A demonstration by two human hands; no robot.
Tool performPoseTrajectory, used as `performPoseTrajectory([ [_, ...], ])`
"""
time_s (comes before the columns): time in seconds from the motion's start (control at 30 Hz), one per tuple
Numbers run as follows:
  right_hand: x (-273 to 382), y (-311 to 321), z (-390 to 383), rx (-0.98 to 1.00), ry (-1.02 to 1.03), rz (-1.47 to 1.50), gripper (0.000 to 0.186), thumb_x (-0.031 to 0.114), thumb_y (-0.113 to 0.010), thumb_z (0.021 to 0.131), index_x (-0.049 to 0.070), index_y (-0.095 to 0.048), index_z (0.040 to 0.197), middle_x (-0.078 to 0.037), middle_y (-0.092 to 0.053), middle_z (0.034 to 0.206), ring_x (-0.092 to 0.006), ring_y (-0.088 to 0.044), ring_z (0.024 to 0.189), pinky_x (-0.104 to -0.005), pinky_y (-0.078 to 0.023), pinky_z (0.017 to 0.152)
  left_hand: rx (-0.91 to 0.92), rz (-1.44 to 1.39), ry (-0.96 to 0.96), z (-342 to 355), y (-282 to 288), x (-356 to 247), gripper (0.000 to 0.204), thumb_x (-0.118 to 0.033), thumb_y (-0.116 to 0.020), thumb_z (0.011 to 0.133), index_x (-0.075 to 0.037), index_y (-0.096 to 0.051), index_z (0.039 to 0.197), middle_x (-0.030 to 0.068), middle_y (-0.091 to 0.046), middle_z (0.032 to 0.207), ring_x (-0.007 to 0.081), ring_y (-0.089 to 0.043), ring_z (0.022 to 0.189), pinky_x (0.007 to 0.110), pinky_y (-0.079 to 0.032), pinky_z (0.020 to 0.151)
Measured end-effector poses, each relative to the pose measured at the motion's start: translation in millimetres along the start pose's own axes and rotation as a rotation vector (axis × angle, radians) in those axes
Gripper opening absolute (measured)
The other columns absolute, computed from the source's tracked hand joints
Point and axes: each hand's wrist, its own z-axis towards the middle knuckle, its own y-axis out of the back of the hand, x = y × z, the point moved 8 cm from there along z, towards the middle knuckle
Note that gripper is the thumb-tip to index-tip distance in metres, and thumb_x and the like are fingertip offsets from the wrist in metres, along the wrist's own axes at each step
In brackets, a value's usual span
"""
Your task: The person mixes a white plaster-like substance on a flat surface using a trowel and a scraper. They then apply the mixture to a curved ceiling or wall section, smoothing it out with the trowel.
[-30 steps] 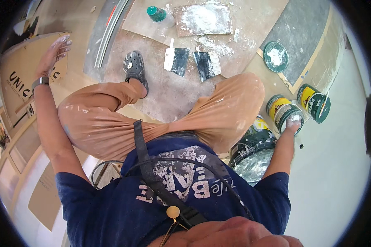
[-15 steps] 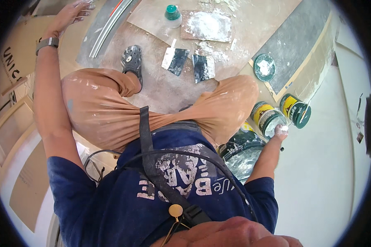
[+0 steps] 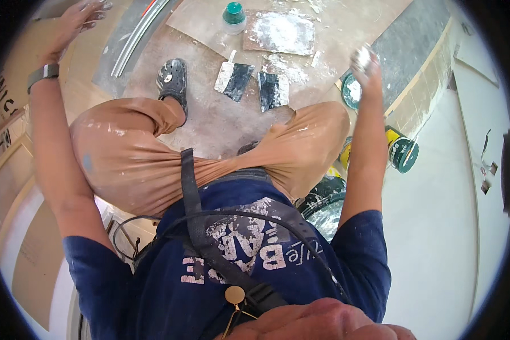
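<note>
My left hand (image 3: 86,18) is raised at the upper left, fingers apart and holding nothing. My right hand (image 3: 366,67), coated white and blurred, is above a green round lid with white material (image 3: 352,92); whether it holds anything is unclear. In the middle lie two dark scraper blades (image 3: 237,80) (image 3: 271,90) smeared with white. Beyond them are a brown board covered in white powder (image 3: 279,33) and a green-capped translucent container (image 3: 233,18).
Yellow-and-green buckets (image 3: 401,149) and a larger dark bucket (image 3: 317,201) stand by my right leg. Grey strips (image 3: 131,42) lie at the upper left, a long grey panel (image 3: 408,48) at the upper right. My clog-covered foot (image 3: 172,82) rests between them.
My right hand has moved up and away from the bucket at my right to over the green lid. My left hand has risen slightly toward the upper edge, still open.
</note>
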Motion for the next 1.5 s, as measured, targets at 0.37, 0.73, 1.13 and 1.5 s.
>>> performPoseTrajectory([
  [0.37,-121.0,-72.5,127.2,-0.138,0.458,-1.749,0.038,0.029,-0.04,0.084,-0.003,-0.057,0.095,-0.024,-0.058,0.094,-0.0358,-0.057,0.084,-0.0381,-0.04,0.082,-0.074,0.041,0.125,-65.2,4.8,23.9,0.047,-0.035,-0.038,0.09,-0.006,-0.039,0.126,0.0057,-0.049,0.121,0.0154,-0.047,0.108,0.03,-0.034,0.093],
  [0.73,-108.4,-110.1,105.2,-0.1,0.445,-1.921,0.036,0.035,-0.05,0.077,0.002,-0.061,0.087,-0.022,-0.06,0.089,-0.0376,-0.057,0.083,-0.0401,-0.045,0.076,-0.053,0.04,0.12,-70.9,4.2,18.7,0.046,-0.035,-0.036,0.09,-0.006,-0.04,0.126,0.0059,-0.047,0.123,0.0155,-0.045,0.11,0.029,-0.032,0.093],
  [1.13,-141.3,-117.5,93.3,-0.145,0.419,-1.905,0.032,0.024,-0.044,0.076,0.003,-0.059,0.095,-0.023,-0.058,0.091,-0.0372,-0.057,0.086,-0.0406,-0.046,0.078,-0.004,0.064,0.096,-61.4,1.3,19.2,0.045,-0.034,-0.036,0.09,-0.006,-0.041,0.125,0.0056,-0.05,0.12,0.0154,-0.047,0.108,0.028,-0.033,0.09],
  [1.5,-127.6,-110.8,80.6,-0.192,0.37,-1.862,0.033,0.024,-0.041,0.078,0.008,-0.059,0.101,-0.02,-0.055,0.104,-0.0342,-0.054,0.097,-0.0404,-0.043,0.083,-0.064,0.081,0.132,-65.3,4.6,19.4,0.049,-0.036,-0.035,0.09,-0.004,-0.038,0.127,0.0077,-0.049,0.121,0.0156,-0.046,0.108,0.028,-0.033,0.09],
])
